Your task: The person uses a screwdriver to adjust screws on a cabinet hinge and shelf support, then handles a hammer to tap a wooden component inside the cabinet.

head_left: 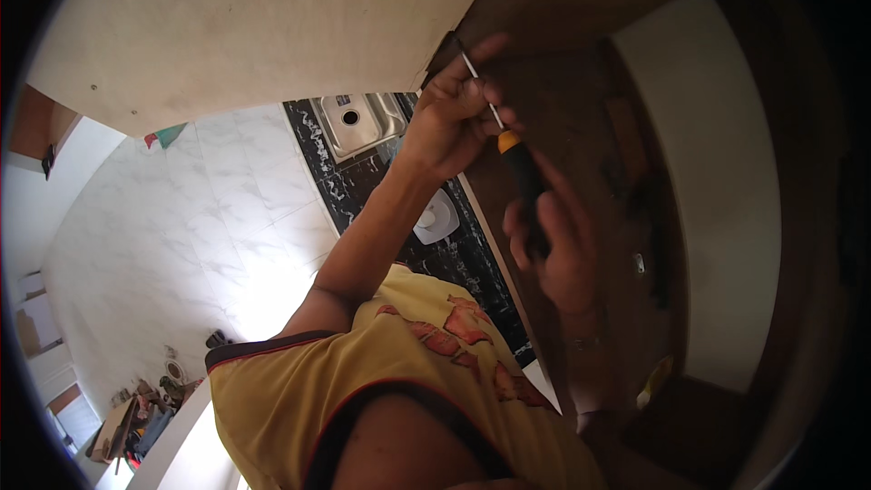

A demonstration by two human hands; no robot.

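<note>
A screwdriver with a black and orange handle and a thin metal shaft slants up toward a pale panel. My right hand is wrapped round its handle, in shadow. Higher up, my left hand is at the shaft, which runs between its thumb and bent fingers; its index finger sticks out past the shaft. The screwdriver's tip reaches a small dark piece at the edge of the pale panel. Shadow hides what the tip bears on.
A dark wooden cabinet interior surrounds my right hand. Below lie a black marbled countertop, a steel sink and a white square object. Clutter stands far left on the pale tiled floor.
</note>
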